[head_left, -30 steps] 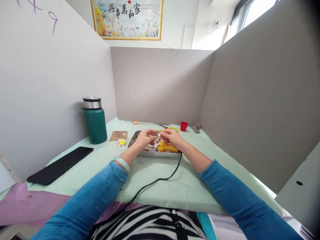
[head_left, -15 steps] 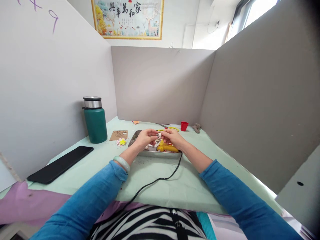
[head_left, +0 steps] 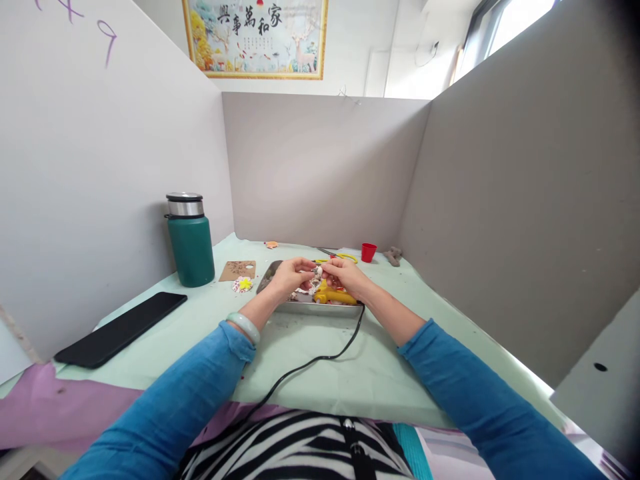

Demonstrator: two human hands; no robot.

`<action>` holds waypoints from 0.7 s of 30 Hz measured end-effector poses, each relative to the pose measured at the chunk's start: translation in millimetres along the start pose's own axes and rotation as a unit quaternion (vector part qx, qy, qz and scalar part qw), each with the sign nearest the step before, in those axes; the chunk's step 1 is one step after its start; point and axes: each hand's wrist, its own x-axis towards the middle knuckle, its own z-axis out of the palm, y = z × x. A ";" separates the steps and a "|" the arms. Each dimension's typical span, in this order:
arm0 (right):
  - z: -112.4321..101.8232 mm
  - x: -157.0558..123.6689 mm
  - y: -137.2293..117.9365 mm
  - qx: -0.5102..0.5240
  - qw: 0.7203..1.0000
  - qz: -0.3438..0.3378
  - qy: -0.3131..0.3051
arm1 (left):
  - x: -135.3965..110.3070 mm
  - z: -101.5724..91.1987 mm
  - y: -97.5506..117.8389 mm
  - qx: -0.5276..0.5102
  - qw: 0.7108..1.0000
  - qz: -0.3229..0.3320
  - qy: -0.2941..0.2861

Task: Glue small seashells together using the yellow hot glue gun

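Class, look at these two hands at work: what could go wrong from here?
The small white piece between the left hand and right hand might drop into the cluttered metal tray. The right hand, close above the yellow tool, might knock it. The black cord, lying loose across the table, could get snagged.

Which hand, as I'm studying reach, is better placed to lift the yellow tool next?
Probably the right hand: the yellow tool lies nearer it, rightward in the tray; the left hand is farther off. Both seem to hold a small white piece.
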 end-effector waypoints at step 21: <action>2.9 -4.0 -4.1 -0.044 0.998 -0.044 0.023 | -0.4 -1.0 0.6 -0.014 1.000 0.010 0.005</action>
